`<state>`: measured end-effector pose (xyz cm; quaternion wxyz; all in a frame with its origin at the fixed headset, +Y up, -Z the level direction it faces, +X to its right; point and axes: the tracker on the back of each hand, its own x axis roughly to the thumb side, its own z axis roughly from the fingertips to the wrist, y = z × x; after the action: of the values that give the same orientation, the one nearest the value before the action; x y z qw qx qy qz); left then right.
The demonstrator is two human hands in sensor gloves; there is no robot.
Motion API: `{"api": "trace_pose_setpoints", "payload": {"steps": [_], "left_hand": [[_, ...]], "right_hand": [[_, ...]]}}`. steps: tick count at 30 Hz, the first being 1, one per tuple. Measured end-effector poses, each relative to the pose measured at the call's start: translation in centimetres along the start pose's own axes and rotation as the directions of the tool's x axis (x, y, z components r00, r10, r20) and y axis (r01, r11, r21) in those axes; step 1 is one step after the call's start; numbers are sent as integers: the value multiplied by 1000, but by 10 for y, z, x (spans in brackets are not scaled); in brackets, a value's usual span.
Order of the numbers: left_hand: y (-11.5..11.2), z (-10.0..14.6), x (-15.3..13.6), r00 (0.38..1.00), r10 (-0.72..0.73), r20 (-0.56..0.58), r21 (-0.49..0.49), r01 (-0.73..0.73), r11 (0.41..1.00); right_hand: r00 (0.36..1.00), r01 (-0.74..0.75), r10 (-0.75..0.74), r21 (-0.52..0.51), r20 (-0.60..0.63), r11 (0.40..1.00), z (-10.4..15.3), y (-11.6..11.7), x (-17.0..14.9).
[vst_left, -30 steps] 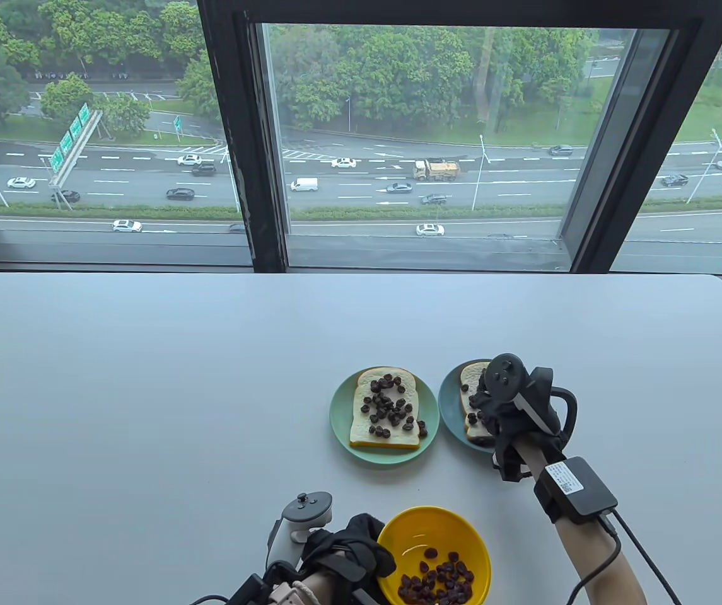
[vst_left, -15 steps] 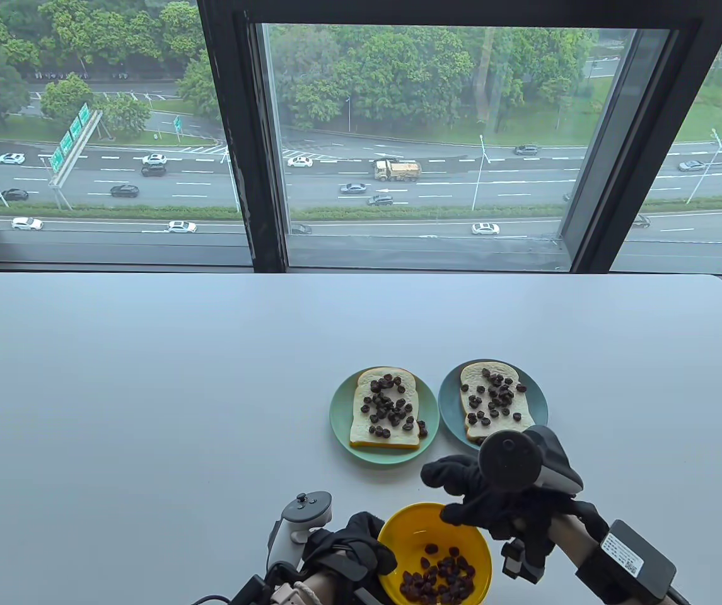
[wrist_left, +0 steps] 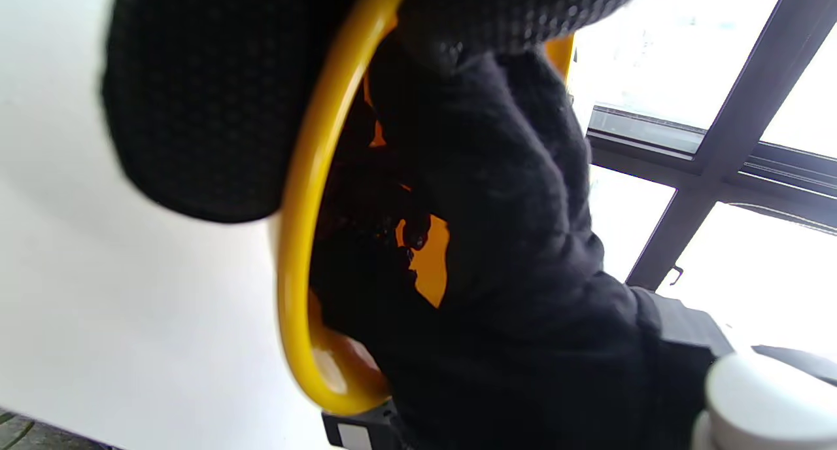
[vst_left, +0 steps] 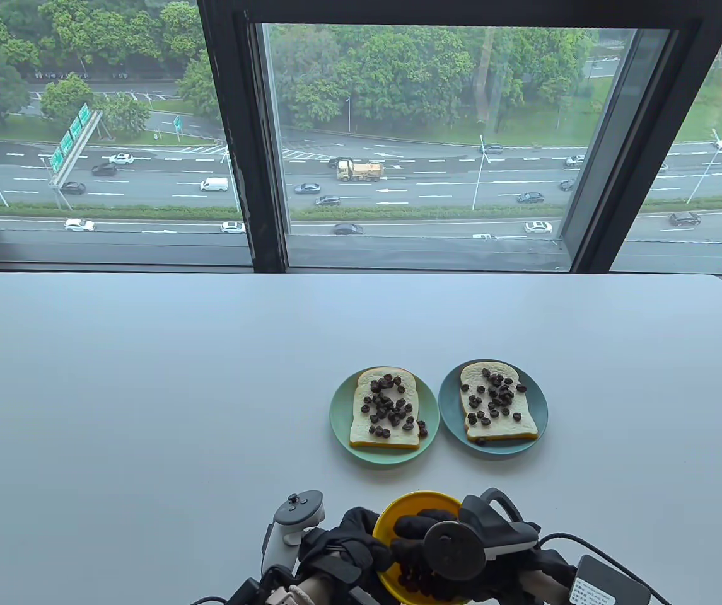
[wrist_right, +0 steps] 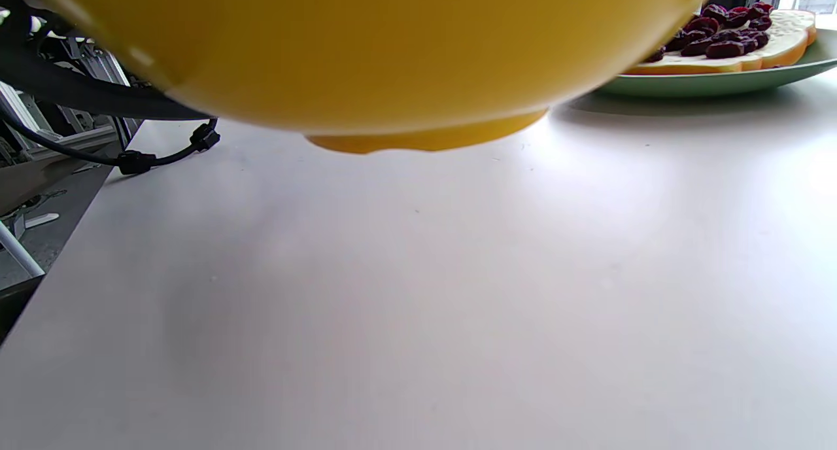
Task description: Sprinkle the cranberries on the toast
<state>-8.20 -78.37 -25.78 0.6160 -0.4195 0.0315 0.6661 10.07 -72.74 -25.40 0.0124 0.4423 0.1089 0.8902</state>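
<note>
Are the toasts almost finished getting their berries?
Nearly! Both toasts, left toast and right toast, already carry many cranberries. Now the right hand reaches into the yellow bowl, which the left hand holds at its rim. A few cranberries remain in it.

Both hands are being covered by black knit sensor gloves. A light grey tracker (vst_left: 294, 520) is being worn behind the left hand (vst_left: 351, 545), a black one (vst_left: 468, 542) behind the right hand (vst_left: 424, 554). A black labelled box (vst_left: 606, 583) with a cable is being carried on the right wrist.
</note>
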Motion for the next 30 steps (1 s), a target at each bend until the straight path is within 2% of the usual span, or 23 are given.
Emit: {"api": "trace_pose_setpoints", "payload": {"steps": [2, 5, 11, 18, 25, 30], "left_hand": [[-1, -1, -2, 999, -53, -6, 8, 53, 999], [-3, -2, -7, 998, -43, -36, -4, 43, 999], [-4, -6, -9, 999, -7, -37, -15, 6, 1000], [-1, -6, -11, 997, -30, -74, 12, 31, 999], [0, -6, -10, 997, -10, -76, 10, 10, 1000], [-1, -6, -10, 997, 21, -73, -5, -22, 1000]], "right_hand": [[998, -68, 68, -40, 2, 997, -1, 4, 6], [996, -85, 84, -111, -14, 990, -3, 10, 16], [993, -117, 114, -145, -31, 982, -1, -2, 15], [994, -111, 108, -196, -23, 974, 5, -13, 17], [998, 4, -20, -274, -53, 962, 14, -41, -2], [979, 136, -176, -314, -101, 940, 17, -55, -34]]}}
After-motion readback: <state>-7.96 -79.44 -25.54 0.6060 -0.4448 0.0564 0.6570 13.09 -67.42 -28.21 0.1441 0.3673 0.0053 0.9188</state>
